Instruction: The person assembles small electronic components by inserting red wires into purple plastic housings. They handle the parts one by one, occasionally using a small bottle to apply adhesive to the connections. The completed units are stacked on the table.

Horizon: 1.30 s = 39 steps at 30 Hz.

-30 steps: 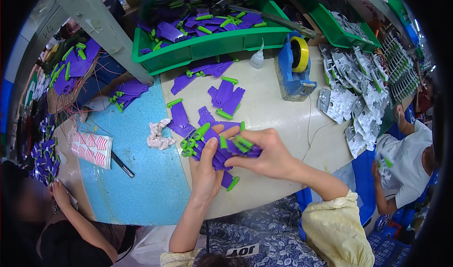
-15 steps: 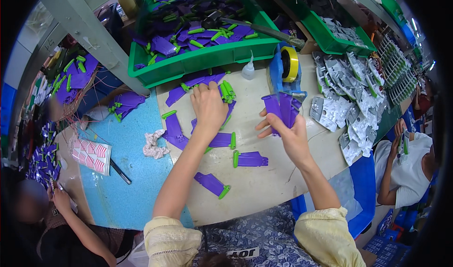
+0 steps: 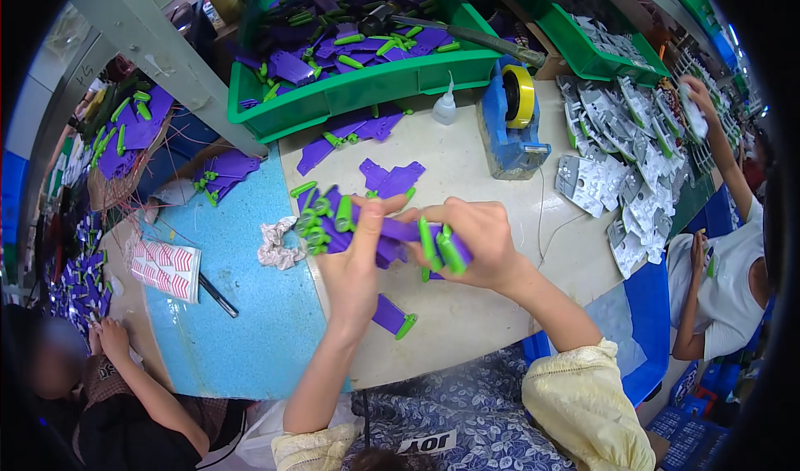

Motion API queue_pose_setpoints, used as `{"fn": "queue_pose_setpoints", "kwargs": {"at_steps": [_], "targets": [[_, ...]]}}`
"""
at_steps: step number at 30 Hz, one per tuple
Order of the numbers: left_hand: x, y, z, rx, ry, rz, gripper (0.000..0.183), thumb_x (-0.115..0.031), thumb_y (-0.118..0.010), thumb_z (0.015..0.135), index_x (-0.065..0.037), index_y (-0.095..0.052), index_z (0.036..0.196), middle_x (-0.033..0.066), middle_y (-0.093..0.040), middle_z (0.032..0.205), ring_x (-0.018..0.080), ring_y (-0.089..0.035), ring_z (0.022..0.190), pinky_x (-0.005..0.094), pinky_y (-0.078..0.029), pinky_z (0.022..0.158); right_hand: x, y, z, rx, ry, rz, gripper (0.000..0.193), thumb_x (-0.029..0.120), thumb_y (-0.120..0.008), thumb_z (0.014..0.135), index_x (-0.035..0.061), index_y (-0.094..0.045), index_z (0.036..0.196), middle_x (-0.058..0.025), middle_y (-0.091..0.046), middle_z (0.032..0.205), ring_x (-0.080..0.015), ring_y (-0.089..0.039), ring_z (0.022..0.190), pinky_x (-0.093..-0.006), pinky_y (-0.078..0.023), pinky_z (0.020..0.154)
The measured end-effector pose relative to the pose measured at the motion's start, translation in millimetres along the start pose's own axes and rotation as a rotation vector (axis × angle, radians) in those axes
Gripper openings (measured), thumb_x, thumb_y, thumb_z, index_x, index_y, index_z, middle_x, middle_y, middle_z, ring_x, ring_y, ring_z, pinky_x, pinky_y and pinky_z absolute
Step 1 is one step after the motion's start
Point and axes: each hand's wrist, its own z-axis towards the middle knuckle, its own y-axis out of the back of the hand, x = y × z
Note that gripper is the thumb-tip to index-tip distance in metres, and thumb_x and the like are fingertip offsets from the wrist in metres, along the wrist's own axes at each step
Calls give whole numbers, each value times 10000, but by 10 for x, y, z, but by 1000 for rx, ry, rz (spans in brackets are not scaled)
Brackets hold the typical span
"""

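Observation:
Over the middle of the table, my two hands are close together. In my left hand (image 3: 350, 275) is a bunch of flat purple plastic parts with green rounded ends (image 3: 315, 223), gripped under the thumb. My right hand (image 3: 479, 242) is closed on more purple parts with green ends (image 3: 446, 246), whose purple blades reach across to the left hand. Fingers and overlapping parts partly hide where the two bunches meet. Below the hands lies a loose purple part (image 3: 387, 314) with a green end, and beyond them more purple parts (image 3: 392, 179) rest on the table.
A green bin (image 3: 367, 96) of purple parts stands at the back, with a squeeze bottle (image 3: 444, 109) and blue tape dispenser (image 3: 508, 142) nearby. Grey parts (image 3: 633, 179) are heaped right. Crumpled paper (image 3: 281, 244), a packet (image 3: 167, 271) and a pen (image 3: 218, 296) lie left. Co-workers sit on both sides.
My left hand has come back toward me from the loose parts with a bunch in it. My right hand has moved left and lower, bringing its parts against that bunch.

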Motion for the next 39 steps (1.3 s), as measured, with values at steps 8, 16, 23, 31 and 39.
{"fn": "queue_pose_setpoints", "kwargs": {"at_steps": [8,16,23,31,39], "targets": [[195,282,-153,-67,477,168,219,-211,-670,973,-3,-619,1020,159,-686,1112,188,-684,875,334,-558,704,-622,-10,1,166,-344,-105,436,74,-742,733,7,-628,1148,-175,-656,938,-411,-668,824,-454,-532,711],[583,328,-124,-190,361,-215,273,-178,-637,985,28,-560,1146,245,-608,1292,370,-632,1174,460,-558,943,-729,-192,139,401,-533,27,218,120,-770,761,9,-653,907,-196,-657,784,-398,-649,742,-456,-509,674],[458,70,-239,-53,342,-418,422,-164,-577,1008,34,-435,1353,273,-563,1360,320,-622,1193,441,-526,998,68,99,-293,291,-365,189,413,83,-762,655,14,-614,1034,-133,-660,803,-316,-673,652,-411,-525,558],[191,288,-45,319,325,385,257,-22,-719,831,2,-644,1076,150,-674,1204,214,-685,990,360,-536,887,-8,132,-391,99,-177,-29,390,0,-770,673,2,-650,1044,-108,-648,780,-259,-669,617,-357,-511,551],[510,546,541,299,-603,1180,342,1,-768,728,-20,-581,1013,154,-669,1039,309,-676,925,383,-543,785,22,204,-391,-116,-903,475,190,80,-731,896,-2,-560,910,-49,-623,705,-93,-586,613,-274,-467,566]]}}
